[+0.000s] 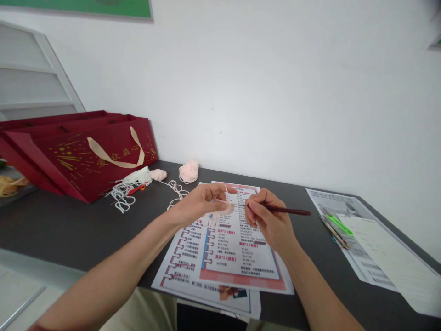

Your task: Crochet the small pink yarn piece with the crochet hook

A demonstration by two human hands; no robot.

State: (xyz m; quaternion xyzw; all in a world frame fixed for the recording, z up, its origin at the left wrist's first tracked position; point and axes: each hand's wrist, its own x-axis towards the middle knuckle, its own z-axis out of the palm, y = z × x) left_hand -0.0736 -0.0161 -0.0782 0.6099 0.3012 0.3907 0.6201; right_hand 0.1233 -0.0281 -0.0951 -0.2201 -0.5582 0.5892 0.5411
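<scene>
My left hand (200,202) is closed in a pinch on a small pale pink crocheted piece (225,208), with pink yarn running over its fingers. My right hand (268,220) grips a dark red crochet hook (291,211), its tip at the pink piece between both hands. The handle points right. Both hands hover above printed pattern sheets (237,257) on the dark table (69,225). A strand of yarn trails back from the left hand to a pink yarn ball (189,171) near the wall.
A red gift bag (86,156) with a beige handle lies on its side at the back left. White yarn (129,184) and a smaller pink ball (159,174) lie beside it. Papers with green and other tools (339,225) lie at the right.
</scene>
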